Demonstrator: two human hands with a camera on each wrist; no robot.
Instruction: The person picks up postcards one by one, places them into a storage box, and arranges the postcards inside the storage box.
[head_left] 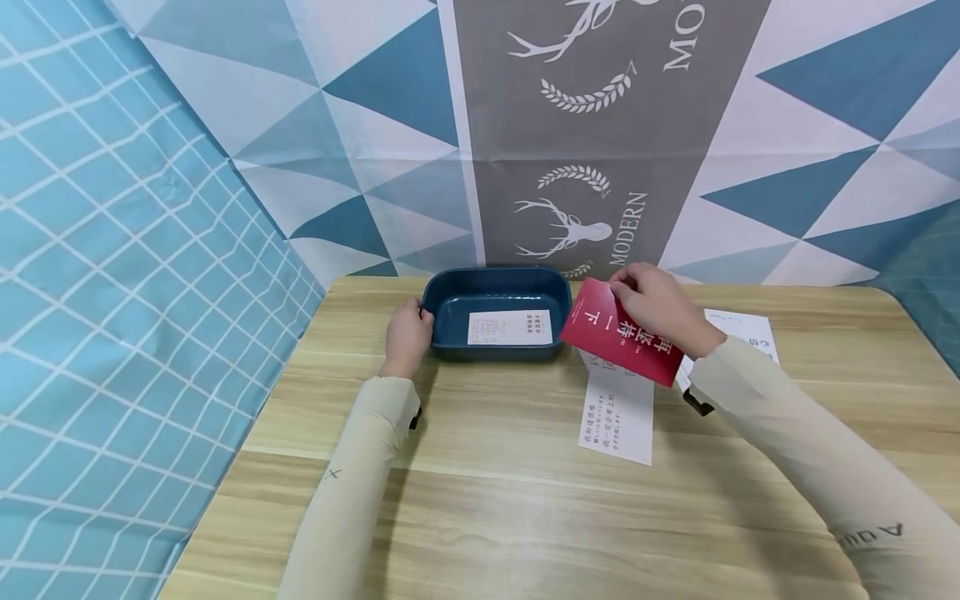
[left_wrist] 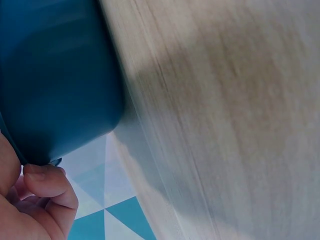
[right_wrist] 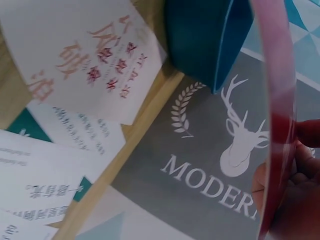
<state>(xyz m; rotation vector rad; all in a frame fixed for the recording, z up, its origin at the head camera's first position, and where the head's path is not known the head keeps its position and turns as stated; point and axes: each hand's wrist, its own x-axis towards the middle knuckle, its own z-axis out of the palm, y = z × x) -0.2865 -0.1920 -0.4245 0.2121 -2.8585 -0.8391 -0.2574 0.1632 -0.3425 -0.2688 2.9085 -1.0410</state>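
A dark blue rectangular dish (head_left: 495, 353) stands at the table's back, with a white printed card (head_left: 510, 327) lying inside. My left hand (head_left: 407, 337) holds the dish's left end; in the left wrist view, the curled fingers of the hand (left_wrist: 45, 197) grip the rim end of the dish (left_wrist: 60, 85). Just right of the dish, my right hand (head_left: 660, 307) pinches a red card with white characters (head_left: 607, 333) by its upper edge, above the table. Seen edge-on in the right wrist view, the red card (right_wrist: 282, 100) sits between thumb and fingers of the hand (right_wrist: 300, 187).
White printed cards (head_left: 618, 417) lie under and right of the red card, partly hidden by the right arm. Several overlapping cards (right_wrist: 80, 55) show in the right wrist view. A patterned sheet (head_left: 585, 150) hangs behind the wooden table (head_left: 480, 517).
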